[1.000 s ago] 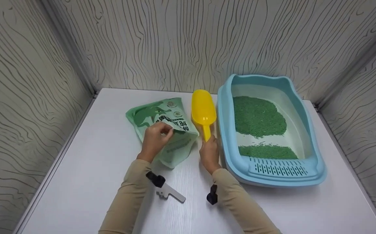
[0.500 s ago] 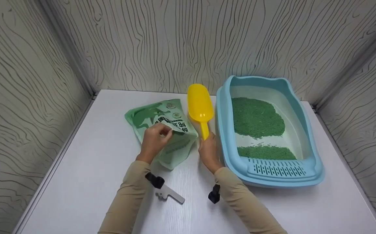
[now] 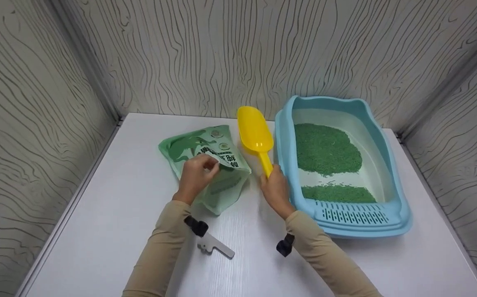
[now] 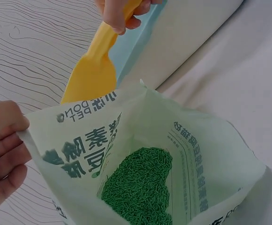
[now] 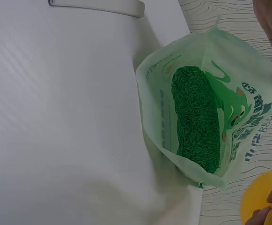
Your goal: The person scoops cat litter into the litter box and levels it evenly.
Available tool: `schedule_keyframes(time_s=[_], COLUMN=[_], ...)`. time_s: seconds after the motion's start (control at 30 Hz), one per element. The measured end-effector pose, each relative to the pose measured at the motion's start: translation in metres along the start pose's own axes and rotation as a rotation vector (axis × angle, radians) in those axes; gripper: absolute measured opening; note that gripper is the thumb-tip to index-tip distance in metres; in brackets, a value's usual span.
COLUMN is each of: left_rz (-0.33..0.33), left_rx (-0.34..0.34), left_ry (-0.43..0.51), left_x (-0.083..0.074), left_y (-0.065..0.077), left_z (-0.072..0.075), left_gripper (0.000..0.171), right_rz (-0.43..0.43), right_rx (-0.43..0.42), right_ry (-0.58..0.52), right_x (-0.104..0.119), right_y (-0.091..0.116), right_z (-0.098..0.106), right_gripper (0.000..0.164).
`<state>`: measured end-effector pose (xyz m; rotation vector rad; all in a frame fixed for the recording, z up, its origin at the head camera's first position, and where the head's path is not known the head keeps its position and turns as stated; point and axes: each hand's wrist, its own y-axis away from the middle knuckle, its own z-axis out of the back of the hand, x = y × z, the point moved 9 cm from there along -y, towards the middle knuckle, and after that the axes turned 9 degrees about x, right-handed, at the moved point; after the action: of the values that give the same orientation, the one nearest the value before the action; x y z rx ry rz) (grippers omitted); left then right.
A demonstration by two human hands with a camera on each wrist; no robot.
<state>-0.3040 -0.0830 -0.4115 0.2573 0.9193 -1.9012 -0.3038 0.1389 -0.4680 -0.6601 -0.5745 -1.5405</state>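
Note:
My left hand [image 3: 197, 175] pinches the top edge of a green printed bag [image 3: 191, 144] standing on the table. The bag's mouth gapes, and green pellets [image 4: 143, 185] lie inside, seen in both wrist views. My right hand [image 3: 277, 189] grips the handle of a yellow scoop [image 3: 255, 130], its blade pointing away and slightly left. The scoop is between the bag and a light blue litter tray [image 3: 287, 165]; no pellets show on it. In the left wrist view the scoop [image 4: 91, 77] appears behind the bag's raised edge.
Green pellets [image 3: 327, 148] lie in two patches in the tray, with a bare strip between them. A grey flat tool [image 3: 217, 245] rests on the white table [image 3: 110, 214] near my left forearm. Patterned walls [image 3: 205, 53] stand behind and at both sides.
My right hand has moved to the right, toward the tray, and the scoop's handle has swung right with it, so the scoop leans more. My left hand stays on the bag's edge.

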Motion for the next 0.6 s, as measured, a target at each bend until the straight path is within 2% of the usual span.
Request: schedule_keyframes(time_s=[0.3,0.6], left_rz=[-0.003,-0.005], left_rx=[-0.005,0.000], left_ry=[-0.012,-0.004], left_x=[-0.001,-0.001], left_y=[0.000,0.000], left_z=[-0.001,0.000], left_gripper=[0.004,0.003], right_rz=[0.122,0.139], right_rx=[-0.024,0.039], right_ry=[0.043,0.068], right_x=[0.019,0.026], right_y=[0.013,0.026], right_z=[0.021,0.027], right_gripper=[0.030,0.031])
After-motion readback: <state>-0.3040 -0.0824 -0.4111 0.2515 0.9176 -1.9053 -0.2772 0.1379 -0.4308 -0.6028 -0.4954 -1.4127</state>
